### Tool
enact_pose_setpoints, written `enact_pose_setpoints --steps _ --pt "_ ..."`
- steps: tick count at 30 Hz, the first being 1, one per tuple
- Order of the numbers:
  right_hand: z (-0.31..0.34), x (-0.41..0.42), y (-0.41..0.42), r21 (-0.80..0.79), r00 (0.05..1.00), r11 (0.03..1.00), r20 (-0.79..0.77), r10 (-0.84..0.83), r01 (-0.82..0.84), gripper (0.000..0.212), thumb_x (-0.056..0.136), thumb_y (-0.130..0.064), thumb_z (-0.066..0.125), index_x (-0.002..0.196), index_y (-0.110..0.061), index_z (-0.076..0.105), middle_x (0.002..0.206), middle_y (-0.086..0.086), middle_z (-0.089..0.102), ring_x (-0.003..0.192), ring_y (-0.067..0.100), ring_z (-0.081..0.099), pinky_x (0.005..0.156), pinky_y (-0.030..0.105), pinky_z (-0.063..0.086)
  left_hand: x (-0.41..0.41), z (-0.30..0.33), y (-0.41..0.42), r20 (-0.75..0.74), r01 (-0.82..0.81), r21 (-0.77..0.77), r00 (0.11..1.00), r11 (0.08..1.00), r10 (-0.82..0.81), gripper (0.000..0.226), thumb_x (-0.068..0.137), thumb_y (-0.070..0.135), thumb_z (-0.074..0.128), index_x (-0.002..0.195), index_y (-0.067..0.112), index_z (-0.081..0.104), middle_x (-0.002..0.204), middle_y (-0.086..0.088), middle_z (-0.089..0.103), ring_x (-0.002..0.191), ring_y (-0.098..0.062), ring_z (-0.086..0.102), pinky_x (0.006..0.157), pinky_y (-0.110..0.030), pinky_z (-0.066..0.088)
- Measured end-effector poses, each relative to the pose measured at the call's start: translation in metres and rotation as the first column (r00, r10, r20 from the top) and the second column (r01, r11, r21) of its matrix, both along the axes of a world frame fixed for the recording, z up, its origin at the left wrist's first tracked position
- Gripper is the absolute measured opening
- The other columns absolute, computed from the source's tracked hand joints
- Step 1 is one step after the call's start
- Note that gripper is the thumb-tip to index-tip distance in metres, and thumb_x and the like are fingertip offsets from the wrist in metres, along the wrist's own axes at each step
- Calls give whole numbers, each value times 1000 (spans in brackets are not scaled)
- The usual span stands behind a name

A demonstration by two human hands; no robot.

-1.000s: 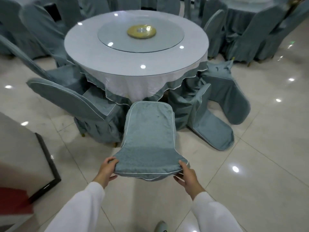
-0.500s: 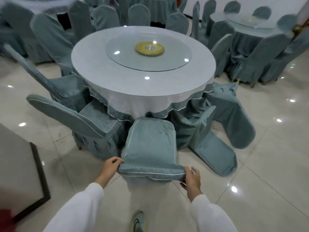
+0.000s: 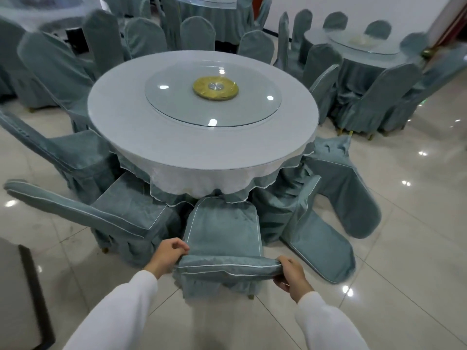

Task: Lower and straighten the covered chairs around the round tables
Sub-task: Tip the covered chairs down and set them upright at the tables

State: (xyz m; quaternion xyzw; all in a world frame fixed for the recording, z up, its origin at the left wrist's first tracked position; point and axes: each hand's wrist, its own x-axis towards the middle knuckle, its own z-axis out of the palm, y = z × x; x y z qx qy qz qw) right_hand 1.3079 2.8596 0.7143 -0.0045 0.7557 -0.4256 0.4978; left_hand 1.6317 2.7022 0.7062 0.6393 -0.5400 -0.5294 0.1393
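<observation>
1. The left hand (image 3: 168,256) and right hand (image 3: 290,272) each have a grip clenched on one end of the chair's (image 3: 222,231) top edge.
2. I judge the chair is now coming down onto its legs; keep both hands level so it does not twist.
3. Then push the seat straight under the counter (image 3: 202,152), square to its cloth.
</observation>
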Motion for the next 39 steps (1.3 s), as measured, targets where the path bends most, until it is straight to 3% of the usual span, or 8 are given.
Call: enact_pose_setpoints --steps 3,5,7,10,15,21,29,39 --pt "5 -9 4 42 989 989 -13 144 -144 19 95 -31 64 108 -17 64 108 15 72 85 30 74 66 33 60 -10 -2 -19 55 106 33 993 994 -108 19 81 -12 68 75 5 72 68 -4 72 65 -17 64 63 -20 51" --pt "9 -22 10 72 959 959 -57 277 -273 25 96 -45 60 109 -24 64 98 11 77 81 27 77 73 34 59 -25 -2 -27 56 110 66 992 992 -113 18 83 -12 64 76 3 69 69 -11 70 58 -20 60 62 -25 51" --pt "7 -38 15 124 909 912 -107 403 -390 32 96 -55 55 110 -26 62 88 9 79 76 24 77 72 32 57 -43 1 -33 40 92 71 995 993 -95 17 86 -9 60 77 3 67 74 -18 68 56 -21 57 59 -26 47" --pt "3 -79 17 159 867 876 -145 477 -455 35 95 -53 58 111 -22 62 81 8 78 66 20 70 65 29 52 -87 14 -39 32 112 53 993 992 -114 12 87 -3 61 83 6 68 76 -12 69 58 -19 58 52 -21 42" --pt "16 -157 7 86 877 898 -192 440 -432 17 100 -24 58 110 -11 63 78 9 74 62 18 65 56 25 48 -175 31 -37 20 138 28 990 990 -138 13 91 1 58 84 10 63 76 -8 67 56 -16 56 47 -19 31" --pt "36 -263 13 -2 890 915 -233 392 -403 9 101 -12 54 104 -8 62 73 12 71 52 17 59 45 20 42 -286 46 -9 -8 139 30 990 990 -139 15 89 0 57 84 13 61 77 -5 69 59 -15 58 51 -21 33" --pt "64 -395 14 -32 887 920 -281 366 -389 9 101 -11 54 97 -15 61 77 14 68 54 17 55 48 20 38 -422 58 12 -101 101 -13 990 995 -101 18 87 -7 59 81 10 63 76 -11 69 54 -14 59 41 -17 37" --pt "43 -514 -45 -41 888 915 -262 378 -402 8 99 -16 57 99 -16 65 80 11 73 61 19 63 53 24 46 -541 30 -35 -114 46 26 993 999 -43 17 91 -2 52 86 9 65 74 -11 72 57 -18 59 49 -22 40"
